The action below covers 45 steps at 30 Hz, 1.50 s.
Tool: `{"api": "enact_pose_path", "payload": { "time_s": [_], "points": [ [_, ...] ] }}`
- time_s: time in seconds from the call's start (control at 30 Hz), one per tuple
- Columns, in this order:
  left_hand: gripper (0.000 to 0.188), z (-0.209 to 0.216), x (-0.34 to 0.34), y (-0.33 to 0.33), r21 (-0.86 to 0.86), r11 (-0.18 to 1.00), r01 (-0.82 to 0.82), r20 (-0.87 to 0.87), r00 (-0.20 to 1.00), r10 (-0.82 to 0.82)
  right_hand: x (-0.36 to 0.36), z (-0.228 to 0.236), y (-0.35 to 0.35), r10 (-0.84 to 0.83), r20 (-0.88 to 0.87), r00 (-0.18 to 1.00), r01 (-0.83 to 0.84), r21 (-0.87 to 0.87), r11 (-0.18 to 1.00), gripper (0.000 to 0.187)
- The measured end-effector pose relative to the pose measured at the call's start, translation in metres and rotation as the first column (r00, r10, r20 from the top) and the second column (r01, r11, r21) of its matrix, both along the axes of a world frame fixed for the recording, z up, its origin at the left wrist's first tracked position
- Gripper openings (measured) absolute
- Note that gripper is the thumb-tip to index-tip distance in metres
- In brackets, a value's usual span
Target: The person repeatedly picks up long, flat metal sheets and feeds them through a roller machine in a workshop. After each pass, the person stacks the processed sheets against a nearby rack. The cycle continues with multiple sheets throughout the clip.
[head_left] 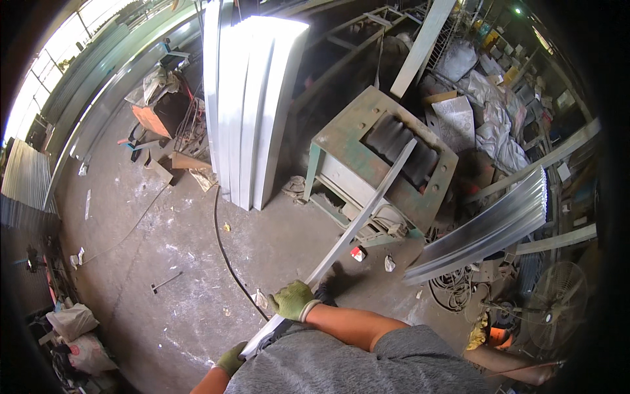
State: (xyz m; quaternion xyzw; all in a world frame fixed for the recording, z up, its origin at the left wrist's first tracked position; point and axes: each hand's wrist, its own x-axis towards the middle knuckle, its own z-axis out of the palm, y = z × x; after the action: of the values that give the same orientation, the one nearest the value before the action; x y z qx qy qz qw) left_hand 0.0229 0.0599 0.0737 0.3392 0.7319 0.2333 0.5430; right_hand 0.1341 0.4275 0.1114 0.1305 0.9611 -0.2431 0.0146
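Note:
A long, narrow metal bar (341, 246) runs up and to the right from beside my body. Its far end lies over the dark rollers (401, 150) of a worn green-and-grey machine (341, 134). My left hand (231, 359), in a green work glove, grips the near end of the bar low by my waist. Farther up, my right hand (294, 301), gloved alike, is closed over the bar, its forearm crossing in front of my grey shirt. The undersides of both grips are hidden.
Tall bright metal sheets (246, 118) stand left of the machine. Curved corrugated sheets (485, 226) and a caged fan (558, 305) are at right. A dark cable (220, 243) crosses the floor; a T-shaped tool (167, 282) lies left. Another person's forearm (505, 363) shows lower right.

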Motion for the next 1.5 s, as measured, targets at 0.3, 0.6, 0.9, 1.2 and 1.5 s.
{"api": "enact_pose_path", "payload": {
  "time_s": [0.3, 0.6, 0.9, 1.2, 1.5],
  "points": [
    [0.041, 0.040, 0.024, 0.275, 0.134, 0.986, 0.099, -0.265, 0.962, -0.061, 0.029, 0.020, 0.263, -0.213, -0.073, 0.974, 0.226, 0.280, 0.933, 0.048],
    [0.053, 0.009, 0.038, 0.246, 0.123, 0.992, -0.005, -0.117, 0.993, 0.019, 0.032, 0.000, 0.238, -0.103, 0.237, 0.966, 0.031, 0.289, 0.957, 0.046],
    [0.061, -0.033, 0.033, 0.098, -0.161, 0.984, -0.076, -0.116, 0.992, 0.057, 0.037, -0.015, 0.116, 0.107, -0.072, 0.992, -0.094, 0.169, 0.981, 0.040],
    [0.050, 0.064, 0.015, 0.365, 0.024, 0.995, -0.094, -0.125, 0.988, 0.096, 0.020, 0.010, 0.373, -0.307, -0.408, 0.860, 0.439, 0.283, 0.853, 0.050],
    [0.062, 0.066, 0.053, 0.434, -0.035, 0.996, -0.081, -0.213, 0.975, 0.072, 0.037, 0.006, 0.422, -0.352, -0.409, 0.842, 0.521, 0.445, 0.728, 0.055]
  ]
}}
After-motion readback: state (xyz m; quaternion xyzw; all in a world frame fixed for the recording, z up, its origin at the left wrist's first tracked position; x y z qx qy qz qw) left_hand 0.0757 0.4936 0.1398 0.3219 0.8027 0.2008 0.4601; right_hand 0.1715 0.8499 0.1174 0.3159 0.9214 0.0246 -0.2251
